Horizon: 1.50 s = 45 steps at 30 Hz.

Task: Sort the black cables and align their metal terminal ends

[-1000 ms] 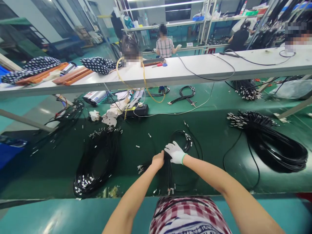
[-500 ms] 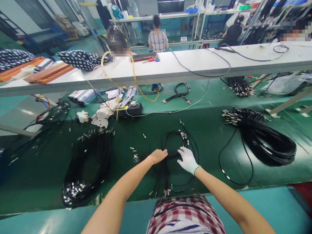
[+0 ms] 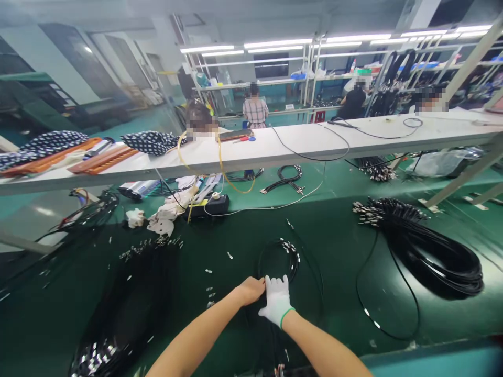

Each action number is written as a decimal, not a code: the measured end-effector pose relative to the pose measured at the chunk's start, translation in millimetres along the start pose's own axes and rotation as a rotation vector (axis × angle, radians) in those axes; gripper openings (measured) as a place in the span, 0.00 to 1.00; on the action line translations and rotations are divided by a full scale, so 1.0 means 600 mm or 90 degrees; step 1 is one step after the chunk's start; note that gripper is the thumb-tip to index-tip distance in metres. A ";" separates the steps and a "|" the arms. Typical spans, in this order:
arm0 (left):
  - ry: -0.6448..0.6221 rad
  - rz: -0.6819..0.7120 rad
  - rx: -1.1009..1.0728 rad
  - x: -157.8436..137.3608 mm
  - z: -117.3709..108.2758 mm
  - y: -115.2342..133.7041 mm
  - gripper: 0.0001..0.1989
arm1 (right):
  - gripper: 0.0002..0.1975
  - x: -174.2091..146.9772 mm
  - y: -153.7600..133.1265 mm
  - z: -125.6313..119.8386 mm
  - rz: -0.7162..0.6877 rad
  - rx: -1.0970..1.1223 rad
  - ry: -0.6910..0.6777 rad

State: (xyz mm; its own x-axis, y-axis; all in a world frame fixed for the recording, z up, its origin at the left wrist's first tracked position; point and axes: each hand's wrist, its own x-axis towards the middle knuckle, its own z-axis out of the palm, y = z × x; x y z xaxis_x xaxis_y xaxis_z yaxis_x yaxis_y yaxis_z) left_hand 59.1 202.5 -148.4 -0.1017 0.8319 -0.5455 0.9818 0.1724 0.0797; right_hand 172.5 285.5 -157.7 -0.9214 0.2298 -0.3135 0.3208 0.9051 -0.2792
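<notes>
While the L hand [image 3: 250, 290], bare, pinches the near edge of the black cable coil [image 3: 294, 257] at approx 7 o'c (dial hub = coil), the R hand [image 3: 277, 298] lies gloved at 6 o'c, fingers spread, palm down; can't tell if it presses or just hovers. Coil sits front & centre on the green bench top [image 3: 251, 230].

Risks, my read: coil could spring wider if the pinch slackens, b/c the cable looks springy & no tie shows (hands cover part of it). Knit glove might slide on slick jacket. Loose strand [image 3: 322, 277] at abt 3 o'c could get caught in the coil if it's dragged that way. Metal tips [image 3: 279, 369] at 6 o'c, close to the near edge, may snag a sleeve or shirt. Loose white tags [image 3: 209, 271] at 9 o'c could get swept off by a forearm.

Materials: cable jackets = smooth, black, semi-gloss; coil = a thin ring w/ pale tags clustered on its 12-to-3 o'c arc. Glove = matte white knit, green cuff. Right-hand bundle [image 3: 436, 256] at 3 o'c = long shiny oval, silvery ends fanned toward 10 o'c. Left-hand bundle [image 3: 104, 353] at 8 o'c = blurry dark hoop w/ bright tags. Crumpled white cloth [image 3: 167, 212] & boxy black power strip [image 3: 212, 207] at 10–11 o'c. Bench = flat, hard, faint sheen.
</notes>
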 end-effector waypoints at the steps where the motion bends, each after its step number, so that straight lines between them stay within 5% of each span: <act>1: -0.001 -0.009 -0.002 -0.005 -0.004 0.003 0.21 | 0.49 -0.005 -0.004 -0.001 0.004 -0.008 0.001; 12: 0.068 -0.056 -0.098 -0.053 -0.083 -0.011 0.10 | 0.20 -0.019 0.000 -0.114 -0.074 -0.028 -0.056; 18: 0.132 -0.041 -0.215 -0.068 -0.132 -0.037 0.11 | 0.17 0.005 0.026 -0.192 -0.158 -0.035 -0.106; 24: 0.203 0.001 -0.302 -0.081 -0.154 0.010 0.16 | 0.17 -0.022 0.076 -0.218 -0.236 -0.077 -0.071; 28: 0.309 -0.010 -0.430 -0.086 -0.144 0.032 0.23 | 0.13 -0.052 0.139 -0.183 -0.328 -0.146 -0.059; 32: 0.459 -0.164 -0.555 -0.065 -0.118 -0.004 0.22 | 0.09 -0.071 0.195 -0.145 -0.381 -0.180 -0.130; 35: 0.494 -0.311 -0.602 -0.028 -0.077 -0.047 0.26 | 0.08 -0.081 0.223 -0.141 -0.390 -0.155 -0.133; 40: 0.502 -0.422 -0.529 0.037 -0.006 -0.087 0.29 | 0.07 -0.088 0.261 -0.207 -0.375 -0.125 -0.004; 45: 0.527 -0.486 -0.437 0.093 0.035 -0.074 0.23 | 0.05 -0.048 0.306 -0.311 -0.301 -0.177 0.042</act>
State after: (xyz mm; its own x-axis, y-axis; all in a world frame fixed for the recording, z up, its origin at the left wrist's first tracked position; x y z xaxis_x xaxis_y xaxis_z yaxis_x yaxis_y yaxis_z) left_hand 13.0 230.0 -199.9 -0.8982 0.4396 0.0071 0.3790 0.7659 0.5195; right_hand 217.1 511.5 -30.4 -0.9658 -0.2101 -0.1520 -0.1925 0.9736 -0.1228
